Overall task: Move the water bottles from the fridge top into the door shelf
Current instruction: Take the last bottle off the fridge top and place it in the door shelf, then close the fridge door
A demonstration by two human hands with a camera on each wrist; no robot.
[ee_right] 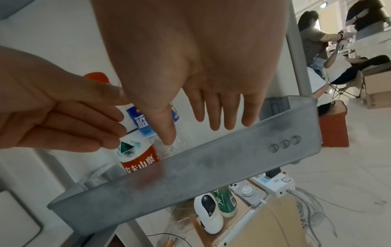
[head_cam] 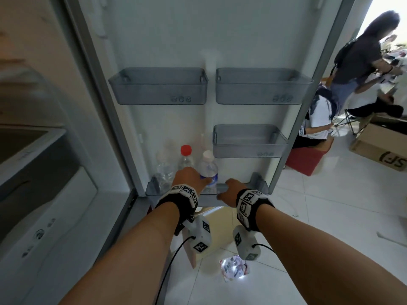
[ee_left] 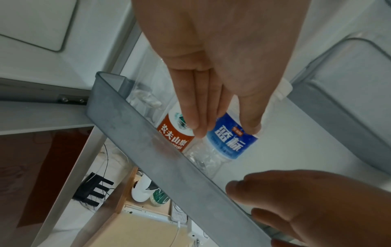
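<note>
Fridge door is standing open, bottom door shelf (head_cam: 259, 186) is holding 3 upright bottles. Your left hand (head_cam: 189, 180), the nearer one, is resting straight fingers on the blue-label bottle (ee_left: 230, 142), beside the red-label bottle (ee_left: 175, 133). Your right hand (head_cam: 231, 192) is hovering relaxed over the shelf rim, holding nothing.

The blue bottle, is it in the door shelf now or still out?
In. The blue-label bottle stands upright inside the bottom door shelf, beside the red-label bottle, with the left hand touching it.
</note>
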